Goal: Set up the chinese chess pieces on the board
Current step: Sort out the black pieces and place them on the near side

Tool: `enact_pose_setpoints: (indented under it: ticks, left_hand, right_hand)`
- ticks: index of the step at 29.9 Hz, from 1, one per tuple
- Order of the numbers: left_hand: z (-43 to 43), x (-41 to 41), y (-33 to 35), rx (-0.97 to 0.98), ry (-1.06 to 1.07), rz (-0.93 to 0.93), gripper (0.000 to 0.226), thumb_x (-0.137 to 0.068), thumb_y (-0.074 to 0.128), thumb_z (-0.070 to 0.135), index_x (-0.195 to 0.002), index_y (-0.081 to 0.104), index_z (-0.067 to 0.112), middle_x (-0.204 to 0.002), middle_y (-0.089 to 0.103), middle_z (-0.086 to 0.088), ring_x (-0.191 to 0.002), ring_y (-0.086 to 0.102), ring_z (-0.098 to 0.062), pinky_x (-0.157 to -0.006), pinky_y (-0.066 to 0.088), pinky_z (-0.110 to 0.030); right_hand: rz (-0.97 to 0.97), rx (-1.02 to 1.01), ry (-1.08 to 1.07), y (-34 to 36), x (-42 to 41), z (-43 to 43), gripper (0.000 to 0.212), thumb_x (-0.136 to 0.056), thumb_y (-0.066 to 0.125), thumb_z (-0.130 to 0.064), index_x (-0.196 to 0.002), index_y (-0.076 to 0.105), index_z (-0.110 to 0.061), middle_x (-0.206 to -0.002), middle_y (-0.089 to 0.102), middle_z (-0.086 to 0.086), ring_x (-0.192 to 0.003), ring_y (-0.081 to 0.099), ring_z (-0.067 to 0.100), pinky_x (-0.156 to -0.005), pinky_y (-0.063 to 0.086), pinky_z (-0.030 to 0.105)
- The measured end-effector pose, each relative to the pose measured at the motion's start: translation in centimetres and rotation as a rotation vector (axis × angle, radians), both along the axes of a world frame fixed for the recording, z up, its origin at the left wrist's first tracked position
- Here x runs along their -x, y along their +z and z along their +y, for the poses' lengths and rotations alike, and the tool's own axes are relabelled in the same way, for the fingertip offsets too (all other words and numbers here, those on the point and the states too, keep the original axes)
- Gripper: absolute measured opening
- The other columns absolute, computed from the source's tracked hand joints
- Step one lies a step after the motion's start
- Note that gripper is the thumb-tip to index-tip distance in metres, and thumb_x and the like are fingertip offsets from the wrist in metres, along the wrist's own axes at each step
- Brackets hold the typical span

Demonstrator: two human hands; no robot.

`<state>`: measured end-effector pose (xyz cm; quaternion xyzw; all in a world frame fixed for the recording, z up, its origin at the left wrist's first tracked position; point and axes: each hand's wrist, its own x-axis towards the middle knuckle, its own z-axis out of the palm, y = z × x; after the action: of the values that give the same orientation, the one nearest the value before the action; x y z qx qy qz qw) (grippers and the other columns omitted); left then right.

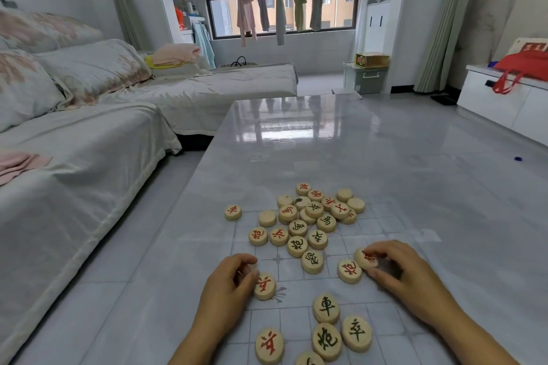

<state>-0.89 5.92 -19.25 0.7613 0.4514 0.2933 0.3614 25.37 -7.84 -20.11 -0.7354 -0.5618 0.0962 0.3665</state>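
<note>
Chess pieces, round wooden discs marked in red or black, are lying on the board, a thin translucent gridded sheet that is resting flat on the glossy grey table.

Head view:
- Most of the discs are sitting in a loose heap at the far-middle part of the grid, some overlapping, several lying blank side up.
- One lone red disc is lying apart, just off the grid's far-left corner.
- Four near discs are lying close to the camera, three black and one red, with a fifth cut off by the bottom edge.
- The left hand is curling its fingers against the left edge of a flat red soldier disc. Whether it is pinching the disc or only touching it cannot be told.
- The right hand is pinching a tilted red disc between thumb and fingertips, one edge lifted.
- A red cannon disc is lying flat just beside it.

A covered sofa is standing to the left. Clothes are hanging at the window behind.
</note>
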Motion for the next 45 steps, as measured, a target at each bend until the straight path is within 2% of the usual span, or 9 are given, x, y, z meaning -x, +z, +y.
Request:
enact_pose_setpoints:
  ticks: [6,9,12,18,21,29,33,37,45]
  left_hand:
    - [5.7,-4.7,2.0,-0.235,0.024,0.127,0.023,-0.089,0.054,0.013,-0.111,0.061,0.015,-0.103,0.058,-0.005,-0.079,0.053,-0.012,-0.07,0.041,-0.022]
    - [9.3,-7.9,1.9,-0.265,-0.089,0.488,0.042,-0.091,0.051,0.021,-0.133,0.045,0.02,-0.136,0.044,-0.01,-0.119,0.045,-0.027,-0.101,0.037,-0.034]
    - [10.7,-9.3,1.8,-0.245,-0.185,0.746,0.044,-0.092,0.049,0.029,-0.135,0.044,0.022,-0.137,0.042,-0.01,-0.122,0.042,-0.031,-0.102,0.036,-0.036]
    - [7.5,-6.1,2.9,-0.079,0.008,0.13,0.022,-0.082,0.066,0.017,-0.101,0.056,0.016,-0.101,0.059,-0.003,-0.086,0.057,-0.017,-0.066,0.044,-0.021]
    - [4.1,-2.5,2.5,0.117,-0.009,-0.124,0.024,-0.076,0.073,0.015,-0.093,0.058,0.019,-0.093,0.064,0.0,-0.088,0.061,-0.019,-0.071,0.048,-0.023]
    - [2.4,1.0,-0.2,0.055,-0.174,-0.064,0.027,-0.074,0.074,0.023,-0.095,0.06,0.034,-0.1,0.064,0.025,-0.098,0.058,0.004,-0.086,0.046,-0.014]
    - [2.6,1.0,-0.8,-0.089,-0.213,0.048,0.038,-0.06,0.052,0.055,-0.097,0.056,0.046,-0.105,0.057,0.027,-0.107,0.047,0.007,-0.089,0.038,-0.013]
    - [2.6,0.9,-0.7,-0.163,-0.208,0.024,0.022,-0.074,0.062,0.04,-0.095,0.056,0.041,-0.113,0.046,0.031,-0.105,0.046,0.003,-0.083,0.037,-0.005]
    - [2.2,0.7,-0.9,-0.106,-0.139,-0.077,0.019,-0.083,0.066,0.016,-0.091,0.061,0.032,-0.096,0.059,0.015,-0.092,0.055,-0.003,-0.074,0.043,-0.008]
  right_hand:
    - [-0.063,0.018,0.038,-0.1,-0.4,0.1,0.027,-0.075,0.072,-0.029,-0.093,0.056,-0.04,-0.097,0.053,-0.023,-0.1,0.045,-0.005,-0.083,0.041,0.014]
    - [-0.058,0.034,0.123,0.1,-0.4,-0.1,0.022,-0.074,0.064,-0.048,-0.093,0.056,-0.044,-0.097,0.053,-0.026,-0.099,0.046,-0.004,-0.082,0.041,0.018]
    - [-0.05,0.028,0.155,0.1,-0.3,-0.1,0.023,-0.071,0.051,-0.06,-0.088,0.057,-0.045,-0.1,0.051,-0.027,-0.095,0.048,-0.001,-0.081,0.039,0.018]
    - [-0.008,0.066,0.141,0.6,0.0,-0.5,0.023,-0.073,0.061,-0.052,-0.093,0.053,-0.044,-0.092,0.057,-0.023,-0.099,0.045,-0.003,-0.079,0.035,0.015]
    - [0.103,0.06,0.097,0.7,0.1,-0.6,0.028,-0.072,0.06,-0.059,-0.093,0.055,-0.042,-0.098,0.056,-0.022,-0.098,0.048,-0.002,-0.076,0.038,0.012]
    - [0.354,0.045,-0.131,1.1,-0.2,0.2,0.011,-0.088,0.058,-0.022,-0.093,0.062,-0.031,-0.098,0.064,-0.009,-0.094,0.058,0.009,-0.071,0.042,0.016]
    - [0.063,0.145,-0.124,2.4,-0.8,4.1,0.027,-0.093,0.049,-0.018,-0.119,0.056,-0.021,-0.118,0.054,0.0,-0.104,0.051,0.014,-0.081,0.04,0.016]
    - [-0.175,0.218,-0.1,3.4,-0.8,9.4,0.044,-0.094,0.045,-0.02,-0.137,0.039,-0.022,-0.146,0.036,-0.002,-0.13,0.033,0.021,-0.105,0.029,0.03]
    - [-0.084,0.133,0.052,1.0,0.0,3.4,0.025,-0.081,0.066,-0.027,-0.103,0.056,-0.035,-0.104,0.046,-0.026,-0.101,0.044,-0.001,-0.082,0.036,0.012]
